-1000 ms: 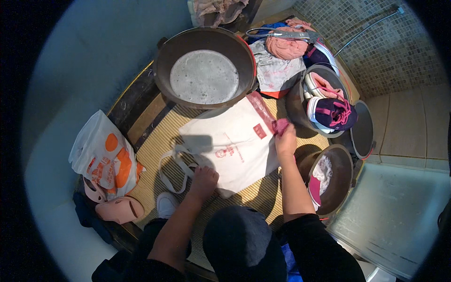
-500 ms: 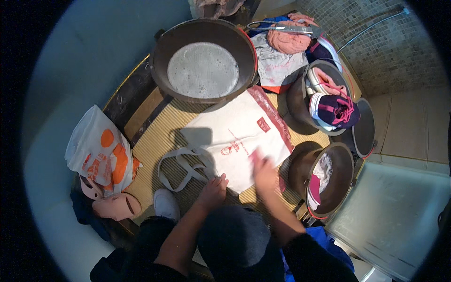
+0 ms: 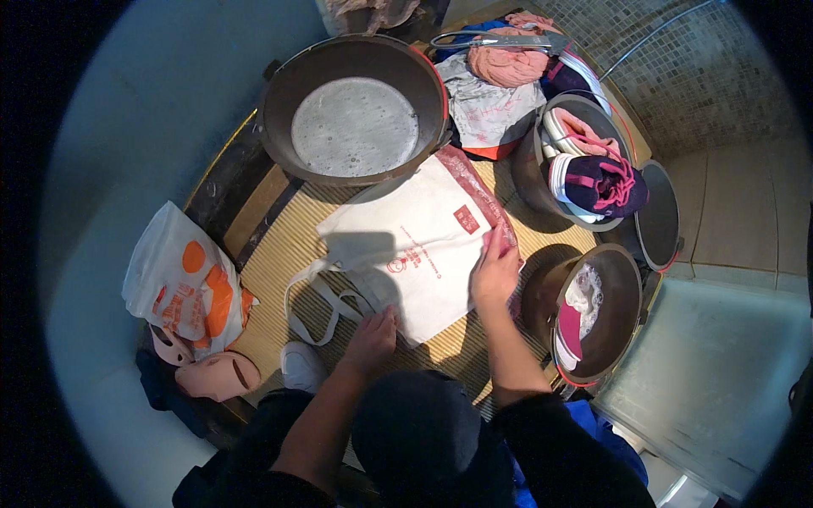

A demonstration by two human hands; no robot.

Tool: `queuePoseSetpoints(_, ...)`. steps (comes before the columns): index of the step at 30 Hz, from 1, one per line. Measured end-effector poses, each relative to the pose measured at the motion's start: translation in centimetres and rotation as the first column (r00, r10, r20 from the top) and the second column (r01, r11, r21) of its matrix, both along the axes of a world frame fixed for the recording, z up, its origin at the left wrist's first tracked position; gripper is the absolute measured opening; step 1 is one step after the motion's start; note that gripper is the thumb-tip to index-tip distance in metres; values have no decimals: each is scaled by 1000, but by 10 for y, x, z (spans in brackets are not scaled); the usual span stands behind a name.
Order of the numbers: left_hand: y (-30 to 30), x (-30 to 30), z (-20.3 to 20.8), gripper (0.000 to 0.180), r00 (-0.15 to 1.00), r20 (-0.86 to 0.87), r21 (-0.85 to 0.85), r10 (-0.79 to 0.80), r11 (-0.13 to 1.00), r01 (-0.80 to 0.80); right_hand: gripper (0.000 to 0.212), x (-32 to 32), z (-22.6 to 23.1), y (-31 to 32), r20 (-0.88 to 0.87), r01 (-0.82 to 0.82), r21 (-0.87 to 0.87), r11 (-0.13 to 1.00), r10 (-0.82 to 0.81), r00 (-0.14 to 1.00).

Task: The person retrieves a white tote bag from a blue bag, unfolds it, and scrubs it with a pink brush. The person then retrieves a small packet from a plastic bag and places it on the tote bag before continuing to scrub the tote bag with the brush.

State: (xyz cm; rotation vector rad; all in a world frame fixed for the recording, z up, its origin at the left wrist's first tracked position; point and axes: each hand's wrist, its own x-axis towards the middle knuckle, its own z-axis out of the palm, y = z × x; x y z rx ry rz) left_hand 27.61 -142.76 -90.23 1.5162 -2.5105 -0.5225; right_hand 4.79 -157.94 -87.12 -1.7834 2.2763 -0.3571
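Note:
A white cloth tote bag (image 3: 417, 247) with red print and long white handles (image 3: 315, 298) lies flat on a bamboo mat (image 3: 279, 247). My left hand (image 3: 370, 340) presses on the bag's near corner by the handles. My right hand (image 3: 494, 273) lies flat on the bag's right edge, fingers spread, next to a strip of clear reddish plastic (image 3: 479, 193). Neither hand grips anything.
A large dark basin of soapy water (image 3: 354, 125) stands behind the bag. A bucket holding sneakers (image 3: 594, 173) and another with cloth (image 3: 593, 315) stand right. Pink and grey cloth (image 3: 500, 76) lies behind. An orange-and-white plastic bag (image 3: 186, 286) and a pink slipper (image 3: 218, 376) sit left.
My right hand went from the bag's far right corner down to its near edge, then back up along the right edge. The bag has shifted and turned a little on the mat.

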Motion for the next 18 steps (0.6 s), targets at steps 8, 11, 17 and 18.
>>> queuePoseSetpoints(8,0,-1,11,22,997,-24,-60,71,996,-72,39,2,0,21,-20,12,301,954,-7,1000)
queuePoseSetpoints(11,1,-7,6,22,999,-33,-29,23,999,-24,54,-9,-25,-1,-317,47,-60,997,-63,946)
queuePoseSetpoints(17,9,3,-19,24,997,-60,-71,56,996,-60,36,32,-10,103,86,-197,200,960,183,979)
queuePoseSetpoints(18,6,3,-18,23,995,-88,-106,48,993,-57,38,22,-22,94,50,-235,293,927,230,972)
